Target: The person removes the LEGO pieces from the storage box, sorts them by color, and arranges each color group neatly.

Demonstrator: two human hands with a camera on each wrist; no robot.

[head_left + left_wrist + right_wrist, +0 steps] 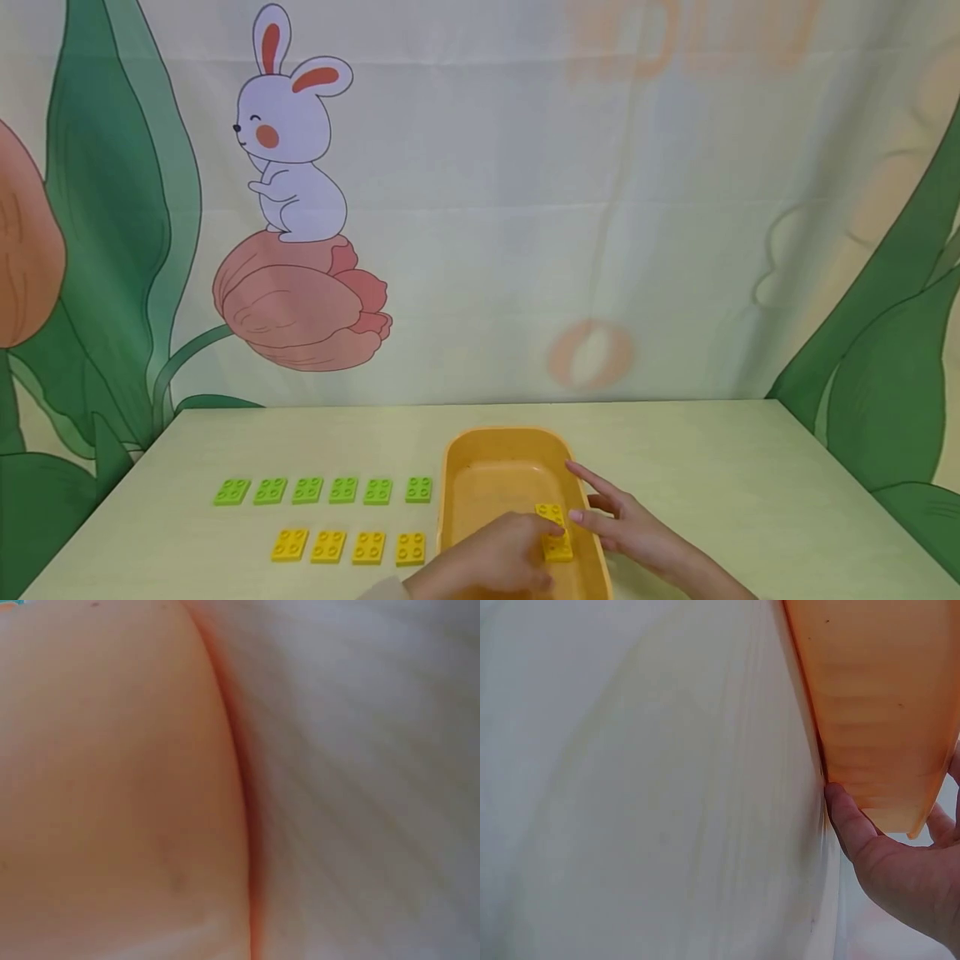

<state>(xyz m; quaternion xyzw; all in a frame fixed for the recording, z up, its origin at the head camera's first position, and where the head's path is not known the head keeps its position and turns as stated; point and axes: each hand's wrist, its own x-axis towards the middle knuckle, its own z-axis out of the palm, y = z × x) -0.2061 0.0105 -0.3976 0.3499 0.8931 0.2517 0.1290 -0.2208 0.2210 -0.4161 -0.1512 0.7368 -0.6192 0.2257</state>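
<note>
Over the yellow-orange plastic tray [459,467], my left hand [498,552] reaches in from the front left. Its index finger lies across yellow toy bricks [557,550] near the tray's right wall and partly covers them. I cannot tell whether a brick is pinched, since the hand hides part of it. My right hand [637,529] is at the tray's right side, with its index finger and thumb at the rim. In the right wrist view, one finger of that hand touches the foot of the tray's outer wall [885,712]. Mostly forearm skin fills the left wrist view.
Left of the tray, a row of several green bricks [307,490] lies spaced out on the pale table [697,450]. Nearer the front is a row of several yellow bricks [368,547]. A printed cloth backdrop [480,208] with a rabbit hangs behind the table.
</note>
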